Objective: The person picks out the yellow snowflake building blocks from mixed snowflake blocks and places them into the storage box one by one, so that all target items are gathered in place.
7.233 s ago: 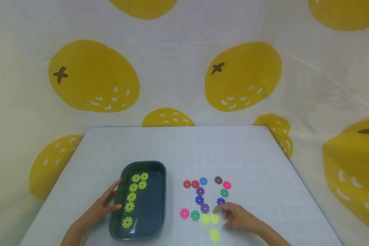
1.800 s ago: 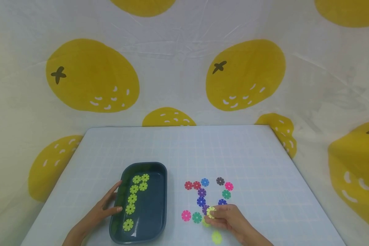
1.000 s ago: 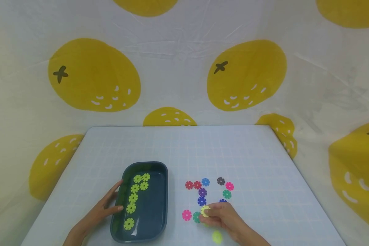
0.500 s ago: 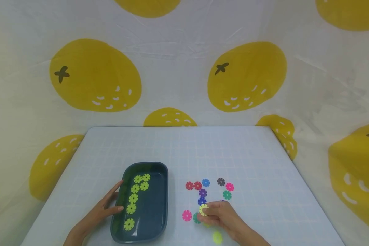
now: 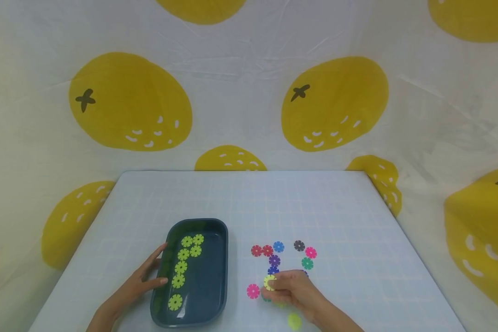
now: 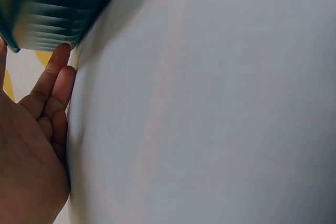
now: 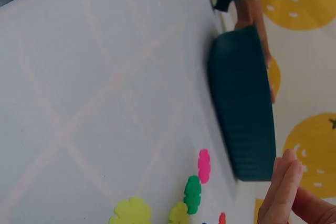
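Observation:
My right hand pinches a yellow-green snowflake disc between thumb and fingers, above the loose discs. In the right wrist view the right hand shows at the lower right, and the held disc is not visible there. My left hand rests against the left side of a dark blue-green tray, thumb and fingertips touching its rim. In the left wrist view the left hand's fingers reach to the tray's ribbed wall. Several yellow-green discs lie in the tray's left part.
Right of the tray lie red, blue, purple, black, pink and green discs. A yellow disc lies nearest the front. The right hand partly covers several discs. A fruit-print cloth hangs behind the table.
My right hand has picked up a yellow-green disc from the table and moved it left, toward the tray. The left hand stays at the tray's side.

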`<state>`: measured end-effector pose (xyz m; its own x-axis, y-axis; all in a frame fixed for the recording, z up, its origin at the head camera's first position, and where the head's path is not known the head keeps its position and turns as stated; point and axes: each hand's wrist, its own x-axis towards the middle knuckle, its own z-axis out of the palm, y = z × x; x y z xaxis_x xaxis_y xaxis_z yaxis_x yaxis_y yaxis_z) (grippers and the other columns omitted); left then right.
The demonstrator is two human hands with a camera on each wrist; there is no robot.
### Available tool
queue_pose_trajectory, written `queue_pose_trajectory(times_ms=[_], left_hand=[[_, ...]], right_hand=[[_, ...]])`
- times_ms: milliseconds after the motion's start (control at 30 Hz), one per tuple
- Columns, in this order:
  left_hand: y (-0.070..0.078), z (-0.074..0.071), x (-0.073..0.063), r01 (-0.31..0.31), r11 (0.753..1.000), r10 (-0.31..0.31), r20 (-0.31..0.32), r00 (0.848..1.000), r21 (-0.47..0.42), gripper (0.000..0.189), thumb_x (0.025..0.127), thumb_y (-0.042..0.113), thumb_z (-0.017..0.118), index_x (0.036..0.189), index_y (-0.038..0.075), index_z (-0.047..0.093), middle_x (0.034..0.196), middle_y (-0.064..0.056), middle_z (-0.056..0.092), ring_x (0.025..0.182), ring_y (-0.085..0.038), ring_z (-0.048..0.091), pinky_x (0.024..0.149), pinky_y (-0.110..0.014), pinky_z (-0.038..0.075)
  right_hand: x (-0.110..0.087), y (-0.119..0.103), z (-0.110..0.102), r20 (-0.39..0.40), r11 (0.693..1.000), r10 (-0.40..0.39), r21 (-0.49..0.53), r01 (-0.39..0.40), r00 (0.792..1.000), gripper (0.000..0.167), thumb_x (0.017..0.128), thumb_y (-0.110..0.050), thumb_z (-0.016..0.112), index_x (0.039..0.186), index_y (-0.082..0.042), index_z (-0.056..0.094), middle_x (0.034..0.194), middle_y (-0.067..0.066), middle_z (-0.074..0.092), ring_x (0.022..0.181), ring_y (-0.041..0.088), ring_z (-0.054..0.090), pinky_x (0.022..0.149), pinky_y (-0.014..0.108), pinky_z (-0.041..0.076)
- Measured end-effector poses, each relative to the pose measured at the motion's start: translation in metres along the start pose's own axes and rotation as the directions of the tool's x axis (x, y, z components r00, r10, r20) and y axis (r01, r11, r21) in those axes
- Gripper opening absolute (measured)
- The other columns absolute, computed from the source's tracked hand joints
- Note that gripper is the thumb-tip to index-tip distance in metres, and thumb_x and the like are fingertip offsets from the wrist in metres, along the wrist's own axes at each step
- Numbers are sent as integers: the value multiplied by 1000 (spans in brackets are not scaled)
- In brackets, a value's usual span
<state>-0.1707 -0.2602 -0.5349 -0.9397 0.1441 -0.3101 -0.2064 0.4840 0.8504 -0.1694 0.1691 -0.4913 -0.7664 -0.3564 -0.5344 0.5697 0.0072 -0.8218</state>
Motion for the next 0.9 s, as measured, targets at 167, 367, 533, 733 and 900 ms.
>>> queue_pose_trajectory(times_ms=[167, 367, 533, 733, 900], left_hand=[[0, 1, 0, 9, 1000, -9, -5, 1000, -1, 90, 91, 31, 70, 159, 36, 12, 160, -20, 25, 143, -47, 26, 105, -81, 18], [0, 1, 0, 7, 1000, -7, -7, 1000, 7, 89, 91, 32, 70, 159, 35, 12, 160, -21, 27, 143, -47, 27, 105, -81, 20], [0, 0, -2, 9, 1000, -9, -4, 1000, 14, 90, 91, 32, 70, 159, 36, 12, 160, -22, 26, 142, -48, 27, 103, -81, 21], [-2, 0, -1, 19, 1000, -19, 2, 1000, -8, 91, 91, 33, 69, 159, 38, 9, 165, -19, 13, 145, -49, 19, 106, -81, 15], [-4, 1, 0, 14, 1000, -14, -1, 1000, -8, 90, 91, 33, 69, 159, 38, 10, 165, -19, 14, 145, -48, 20, 107, -81, 15]], right_hand=[[2, 1, 6, -11, 1000, 3, 4, -3, 1000, 37, 88, -9, 73, 117, 10, 62, 104, 15, 72, 99, 26, 73, 84, 26, 58], [4, 2, 10, -24, 1000, 2, -11, -2, 1000, 37, 89, -8, 72, 119, 10, 60, 105, 16, 71, 97, 27, 74, 82, 27, 59], [5, 1, 19, -74, 999, 12, -38, -14, 997, 44, 87, -12, 75, 122, 9, 60, 107, 16, 69, 96, 25, 74, 81, 26, 59], [7, -4, 33, -73, 995, 27, -89, -34, 997, 41, 86, -17, 77, 119, 4, 65, 104, 12, 74, 95, 23, 74, 82, 22, 57], [10, -6, 41, -43, 993, 15, -119, -20, 999, 33, 88, -16, 75, 115, 2, 68, 102, 14, 75, 93, 22, 75, 82, 22, 57]])
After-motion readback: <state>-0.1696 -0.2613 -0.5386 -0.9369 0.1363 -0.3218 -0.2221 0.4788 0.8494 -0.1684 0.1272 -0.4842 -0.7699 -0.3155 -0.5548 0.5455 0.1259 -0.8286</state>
